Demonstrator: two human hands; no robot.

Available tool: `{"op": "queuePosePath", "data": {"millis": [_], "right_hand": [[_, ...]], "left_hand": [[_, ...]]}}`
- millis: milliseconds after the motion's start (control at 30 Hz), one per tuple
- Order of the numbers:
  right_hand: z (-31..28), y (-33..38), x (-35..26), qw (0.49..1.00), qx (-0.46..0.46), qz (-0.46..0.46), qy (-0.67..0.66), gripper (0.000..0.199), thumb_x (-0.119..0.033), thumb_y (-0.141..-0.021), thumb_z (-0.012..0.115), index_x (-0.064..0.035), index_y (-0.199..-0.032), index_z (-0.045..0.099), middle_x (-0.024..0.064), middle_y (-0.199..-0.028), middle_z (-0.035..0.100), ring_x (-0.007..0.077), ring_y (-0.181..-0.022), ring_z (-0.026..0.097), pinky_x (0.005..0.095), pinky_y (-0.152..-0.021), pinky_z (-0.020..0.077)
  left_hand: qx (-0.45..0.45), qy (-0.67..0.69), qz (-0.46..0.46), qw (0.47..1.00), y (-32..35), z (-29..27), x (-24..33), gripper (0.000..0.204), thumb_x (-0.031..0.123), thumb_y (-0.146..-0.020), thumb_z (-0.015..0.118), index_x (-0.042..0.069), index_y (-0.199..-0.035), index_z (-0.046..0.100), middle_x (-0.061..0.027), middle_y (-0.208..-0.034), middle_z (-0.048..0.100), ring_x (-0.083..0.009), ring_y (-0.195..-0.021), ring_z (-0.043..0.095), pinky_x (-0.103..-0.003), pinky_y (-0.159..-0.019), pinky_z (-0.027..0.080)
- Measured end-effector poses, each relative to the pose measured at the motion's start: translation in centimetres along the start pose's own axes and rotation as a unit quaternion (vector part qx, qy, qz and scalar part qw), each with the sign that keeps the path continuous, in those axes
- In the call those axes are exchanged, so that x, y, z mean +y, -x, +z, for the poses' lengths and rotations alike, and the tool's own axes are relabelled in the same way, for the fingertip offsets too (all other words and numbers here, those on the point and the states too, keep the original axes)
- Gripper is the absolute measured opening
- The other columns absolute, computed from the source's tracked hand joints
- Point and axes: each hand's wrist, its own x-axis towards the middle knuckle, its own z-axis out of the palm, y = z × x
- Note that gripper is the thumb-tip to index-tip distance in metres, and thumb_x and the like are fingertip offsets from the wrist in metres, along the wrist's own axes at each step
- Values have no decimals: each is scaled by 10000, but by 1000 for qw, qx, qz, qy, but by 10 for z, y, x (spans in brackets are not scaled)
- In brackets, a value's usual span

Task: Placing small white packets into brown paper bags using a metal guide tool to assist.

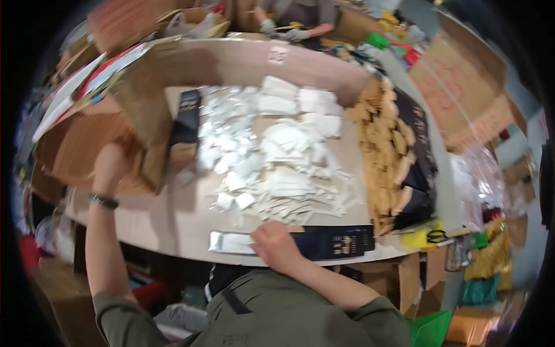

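My left hand (113, 163), smeared by motion, is at the cardboard box (155, 124) on the left of the table; its fingers are hidden against the brown inside. At the near table edge my right hand (276, 246) is closed over a flat black printed packaging bag (335, 243), where a silvery flat packet (229, 242) lies at its left end. Beyond it spread loose piles: white flat pieces (286, 139), clear shiny small packets (228, 136) and thin white strips (289, 208). Another black printed bag (188, 113) lies beside the box.
Tan flat pieces (384, 156) are heaped over black bags (422, 173) on the right. A cardboard wall (231, 61) borders the table's far side. Black-handled scissors (436, 236) lie at the right edge. Across the table a gloved co-worker (298, 20) handles something. Open cartons (462, 81) stand around.
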Motion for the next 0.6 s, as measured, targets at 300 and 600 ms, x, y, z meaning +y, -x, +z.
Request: {"op": "queuePosePath", "data": {"millis": [300,600], "right_hand": [[-51,41,18,999,-44,13,-4,287,-156,-716,810,-38,-910,634,147,-1227,624,355,-1125,583,444,-964,461],[-46,34,19,994,-102,-21,18,296,-159,-734,792,-18,-943,638,189,-1321,562,381,-1237,518,466,-1013,439]], "left_hand": [[150,569,-362,723,172,52,46,163,107,-1005,565,38,-1108,671,28,-925,618,-86,-879,542,-260,-809,442],[-240,444,-114,856,168,34,127,130,-85,-803,649,-20,-912,676,-92,-877,664,-141,-825,643,-282,-727,521]]}}
